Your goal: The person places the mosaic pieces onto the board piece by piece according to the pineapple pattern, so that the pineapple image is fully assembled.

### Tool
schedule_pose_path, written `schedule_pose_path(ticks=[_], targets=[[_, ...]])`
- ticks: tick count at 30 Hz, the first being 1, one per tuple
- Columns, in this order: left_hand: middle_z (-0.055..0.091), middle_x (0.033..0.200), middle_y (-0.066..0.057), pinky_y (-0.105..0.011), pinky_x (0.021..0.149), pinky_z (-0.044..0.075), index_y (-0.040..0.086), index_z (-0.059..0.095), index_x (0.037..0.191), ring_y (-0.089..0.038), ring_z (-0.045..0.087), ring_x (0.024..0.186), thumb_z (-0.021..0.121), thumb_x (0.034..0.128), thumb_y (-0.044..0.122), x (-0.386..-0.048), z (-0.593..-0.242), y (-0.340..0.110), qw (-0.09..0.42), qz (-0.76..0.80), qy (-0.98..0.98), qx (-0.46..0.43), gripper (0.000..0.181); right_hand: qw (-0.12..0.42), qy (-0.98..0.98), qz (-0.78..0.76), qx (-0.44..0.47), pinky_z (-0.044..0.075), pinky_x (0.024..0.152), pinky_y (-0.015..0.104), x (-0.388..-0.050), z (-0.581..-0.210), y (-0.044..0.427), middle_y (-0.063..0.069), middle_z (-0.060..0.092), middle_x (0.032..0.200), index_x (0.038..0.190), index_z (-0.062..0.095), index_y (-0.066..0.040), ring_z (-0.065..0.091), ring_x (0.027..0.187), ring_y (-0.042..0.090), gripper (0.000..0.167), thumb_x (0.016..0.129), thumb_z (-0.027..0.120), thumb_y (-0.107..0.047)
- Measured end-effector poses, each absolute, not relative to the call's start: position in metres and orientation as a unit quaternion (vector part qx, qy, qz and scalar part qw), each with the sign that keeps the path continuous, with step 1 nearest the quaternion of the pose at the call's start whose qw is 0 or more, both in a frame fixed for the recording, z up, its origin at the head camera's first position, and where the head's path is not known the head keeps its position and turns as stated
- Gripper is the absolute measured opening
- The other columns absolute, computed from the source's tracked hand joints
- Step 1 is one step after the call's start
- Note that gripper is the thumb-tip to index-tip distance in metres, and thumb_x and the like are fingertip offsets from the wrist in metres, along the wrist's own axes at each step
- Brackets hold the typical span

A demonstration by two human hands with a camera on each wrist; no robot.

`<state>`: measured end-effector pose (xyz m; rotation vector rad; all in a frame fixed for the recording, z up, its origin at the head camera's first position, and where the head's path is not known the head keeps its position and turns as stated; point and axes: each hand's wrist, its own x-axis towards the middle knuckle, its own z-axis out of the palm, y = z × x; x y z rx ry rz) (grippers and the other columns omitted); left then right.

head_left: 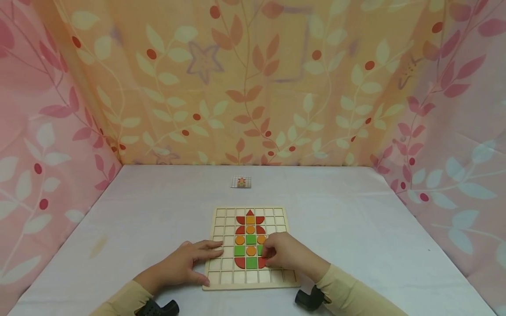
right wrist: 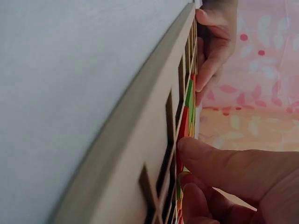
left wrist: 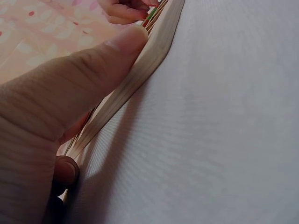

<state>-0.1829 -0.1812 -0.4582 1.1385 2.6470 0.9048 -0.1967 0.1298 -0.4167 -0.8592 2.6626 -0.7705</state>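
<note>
A wooden grid board (head_left: 229, 287) lies on the table with a figure of red, orange and green flat pieces set in its squares. My left hand (head_left: 183, 261) rests along the board's left edge, fingers extended over the rim and thumb (left wrist: 128, 42) at the near corner. At the figure's lower right, my right hand (head_left: 286, 252) holds a red quarter-round piece (head_left: 262, 263) with curled fingers. The right wrist view has the thumb (right wrist: 196, 149) touching that red piece at its square. Part of a green square (head_left: 259, 250) is hidden behind the right fingers.
A small card (head_left: 241, 181) with a printed figure on a grid lies beyond the board. White cloth (head_left: 356, 210) covers the table. Patterned curtains (head_left: 245, 87) stand at the back and both sides. Dark wrist devices (head_left: 310, 298) sit under the sleeves.
</note>
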Motion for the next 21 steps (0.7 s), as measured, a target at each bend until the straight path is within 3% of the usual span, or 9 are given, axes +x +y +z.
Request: schedule_pose_path(ticks=[12, 21], targets=[[0.041, 0.14, 0.007, -0.031, 0.075, 0.026, 0.027, 0.05, 0.132, -0.014, 0.038, 0.126, 0.066, 0.0695, 0.056, -0.1817, -0.4592, -0.183, 0.061, 0.294, 0.878, 0.373, 0.071, 0.11, 0.922, -0.21, -0.307, 0.04, 0.06, 0.019, -0.1941, -0.4134, 0.1229, -0.014, 0.052, 0.07, 0.071, 0.07, -0.016, 0.045, 0.065, 0.003, 0.008, 0.073, 0.075, -0.01], [0.04, 0.141, 0.007, -0.033, 0.075, 0.025, 0.027, 0.049, 0.133, -0.015, 0.037, 0.127, 0.066, 0.0699, 0.055, -0.1819, -0.4595, -0.1818, 0.079, 0.306, 0.875, 0.367, 0.071, 0.108, 0.92, -0.207, -0.314, 0.042, 0.062, 0.018, -0.1942, -0.4123, 0.1316, -0.015, 0.055, 0.072, 0.083, 0.075, -0.016, 0.046, 0.066, 0.002, 0.009, 0.076, 0.073, -0.012]])
